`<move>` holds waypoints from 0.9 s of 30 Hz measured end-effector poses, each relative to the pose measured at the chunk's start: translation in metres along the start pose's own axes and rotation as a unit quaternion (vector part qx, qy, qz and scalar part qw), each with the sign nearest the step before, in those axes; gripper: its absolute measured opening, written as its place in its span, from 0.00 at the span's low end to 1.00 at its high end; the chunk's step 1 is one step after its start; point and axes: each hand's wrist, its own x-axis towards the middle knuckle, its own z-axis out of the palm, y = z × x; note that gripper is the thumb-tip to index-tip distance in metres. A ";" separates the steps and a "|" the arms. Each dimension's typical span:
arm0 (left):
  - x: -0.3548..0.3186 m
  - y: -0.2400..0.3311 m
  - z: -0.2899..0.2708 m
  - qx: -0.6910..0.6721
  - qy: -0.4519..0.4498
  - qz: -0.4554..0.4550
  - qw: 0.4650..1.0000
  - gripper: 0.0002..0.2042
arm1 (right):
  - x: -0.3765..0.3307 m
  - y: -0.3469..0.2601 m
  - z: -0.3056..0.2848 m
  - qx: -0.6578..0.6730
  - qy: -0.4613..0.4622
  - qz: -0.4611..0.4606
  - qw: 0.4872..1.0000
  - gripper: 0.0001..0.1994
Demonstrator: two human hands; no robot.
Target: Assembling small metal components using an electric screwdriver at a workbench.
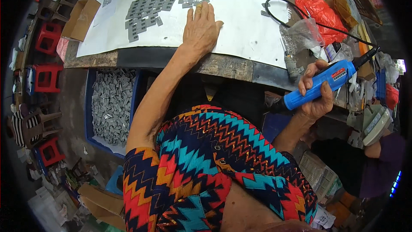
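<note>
The left hand (201, 28) lies flat on the white sheet (240, 13) that covers the worktop (223, 65), palm down, fingers straight and close together. Its fingertips touch the nearest of the small grey parts (146, 10), which lie scattered in loose rows across the far left of the sheet. The flat press looks meant to steady or gather those pieces rather than lift one; nothing is pinched.

The right hand (315, 96) is wrapped around a blue electric screwdriver (319, 87), fingers curled over the top of the barrel and thumb beneath. It holds the tool off the near edge of the worktop, well apart from the parts. The tool's long axis runs diagonally: the dark nose points down and to the person's left, and the tail rises up and to the right, where a black cable (296, 15) leaves it and loops back across the sheet. Held like that, the tool seems parked at the ready while the other hand works.

Farther out, a clear bag (300, 34) and a red plastic bag (322, 13) sit at the right of the worktop. Below its left edge stands a blue bin (89, 103) heaped with more grey parts, with red stools (45, 77) beyond it.
</note>
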 end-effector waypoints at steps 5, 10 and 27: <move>0.009 0.045 0.002 -0.107 -0.016 0.032 0.994 0.33 | 0.000 0.004 -0.002 -0.005 0.010 0.005 1.000 0.25; 0.018 0.050 0.037 -0.123 0.025 0.053 0.991 0.34 | 0.000 0.010 -0.002 -0.008 0.011 0.020 1.000 0.24; 0.004 0.021 0.039 -0.092 0.027 -0.017 0.995 0.40 | 0.002 0.015 -0.002 -0.014 0.021 0.021 0.999 0.24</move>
